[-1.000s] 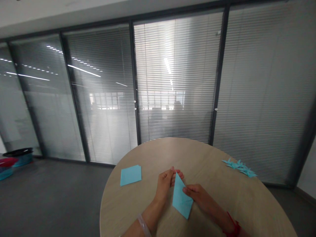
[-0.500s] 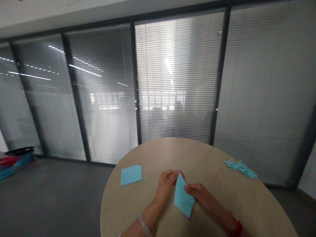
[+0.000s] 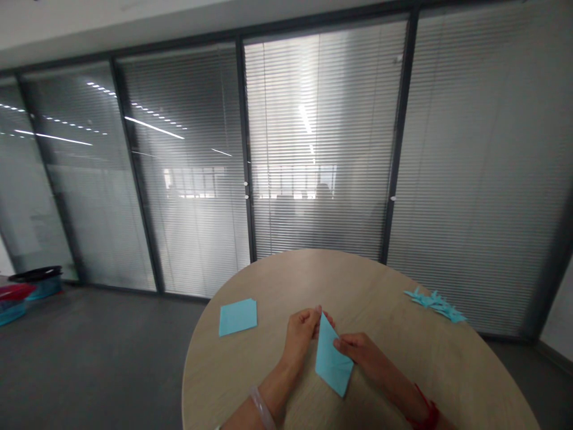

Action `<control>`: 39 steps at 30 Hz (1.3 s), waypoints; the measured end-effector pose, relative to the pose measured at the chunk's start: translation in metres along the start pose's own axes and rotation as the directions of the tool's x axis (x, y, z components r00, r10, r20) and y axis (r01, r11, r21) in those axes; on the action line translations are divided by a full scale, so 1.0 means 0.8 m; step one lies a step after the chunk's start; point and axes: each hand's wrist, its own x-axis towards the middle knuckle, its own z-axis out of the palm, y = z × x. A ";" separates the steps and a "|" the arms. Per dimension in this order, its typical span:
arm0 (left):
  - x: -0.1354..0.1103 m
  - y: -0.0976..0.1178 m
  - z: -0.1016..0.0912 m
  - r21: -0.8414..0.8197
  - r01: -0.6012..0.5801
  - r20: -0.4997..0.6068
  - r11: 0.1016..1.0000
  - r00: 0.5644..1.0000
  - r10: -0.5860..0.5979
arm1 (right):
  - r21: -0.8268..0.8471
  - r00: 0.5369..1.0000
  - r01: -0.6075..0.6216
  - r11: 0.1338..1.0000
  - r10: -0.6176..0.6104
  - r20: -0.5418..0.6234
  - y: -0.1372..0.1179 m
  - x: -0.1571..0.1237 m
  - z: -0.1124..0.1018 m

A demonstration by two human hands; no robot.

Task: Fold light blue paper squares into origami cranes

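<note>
Folded light-blue paper [image 3: 333, 358] sits between my two hands, shaped like a long kite, its lower tip pointing back toward me. My left hand [image 3: 301, 337] pinches the upper tip, with the fingers curled around it, and my right hand [image 3: 358, 351] presses thumb and fingers against its right edge. Both hands are closed on the paper and close together, just above a round pale-wood table [image 3: 286, 275]; I cannot tell whether the paper touches the wood.

A translucent bangle [image 3: 259, 406] circles my left wrist, and a red cord [image 3: 425, 415] circles my right. Just beyond my left hand lies a small stack of light-blue paper squares [image 3: 237, 317]. Well past my right hand, near the table's far edge, is a heap of pointed blue paper pieces [image 3: 434, 303]. Far to my left, on the grey floor, stand red and blue baskets [image 3: 18, 304]. Ahead, past the table, runs a glass partition with slatted blinds [image 3: 322, 149].
</note>
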 end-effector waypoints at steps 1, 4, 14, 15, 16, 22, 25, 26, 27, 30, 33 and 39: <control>0.001 -0.001 0.000 0.009 0.003 -0.009 1.000 1.000 -0.003 | -0.004 1.000 -0.002 1.000 0.002 0.000 0.000 0.000 0.001; 0.002 -0.003 -0.002 0.026 0.013 -0.034 1.000 0.999 -0.012 | -0.018 1.000 -0.011 1.000 0.012 0.019 -0.001 0.000 0.003; -0.005 -0.005 0.000 0.021 -0.034 -0.128 0.999 0.991 0.036 | -0.010 0.996 0.007 1.000 -0.007 0.084 0.005 0.001 0.007; -0.005 -0.006 0.000 0.024 -0.033 -0.143 0.999 0.989 0.036 | -0.011 0.996 0.007 1.000 -0.006 0.086 0.005 0.001 0.007; -0.004 -0.007 0.001 0.034 -0.033 -0.155 0.999 0.987 0.037 | -0.015 0.996 0.009 1.000 -0.007 0.086 0.005 0.001 0.007; -0.003 -0.016 0.001 0.105 -0.039 -0.180 0.994 0.982 0.058 | -0.061 0.997 0.029 0.998 -0.025 0.069 0.007 0.001 0.008; -0.002 -0.018 0.001 0.128 -0.064 -0.199 0.990 0.976 0.089 | -0.086 0.998 0.033 0.996 -0.029 0.050 0.008 0.002 0.008; -0.002 -0.019 0.001 0.125 -0.067 -0.192 0.990 0.977 0.090 | -0.091 0.999 0.032 0.995 -0.027 0.046 0.009 0.003 0.007; -0.001 -0.021 0.001 0.114 -0.065 -0.175 0.991 0.981 0.084 | -0.096 0.999 0.030 0.995 -0.026 0.044 0.009 0.003 0.006; 0.003 -0.026 0.001 0.058 -0.025 -0.115 0.998 0.993 0.032 | -0.106 1.000 0.017 0.994 -0.014 0.023 0.009 0.004 0.004; 0.005 -0.028 0.003 0.030 0.036 -0.087 0.999 0.996 -0.034 | -0.098 1.000 0.001 0.995 0.000 0.005 0.008 0.002 0.003; -0.002 -0.020 0.010 -0.055 0.050 -0.049 0.997 0.997 -0.053 | -0.059 1.000 0.001 0.998 -0.001 0.002 0.014 0.004 0.002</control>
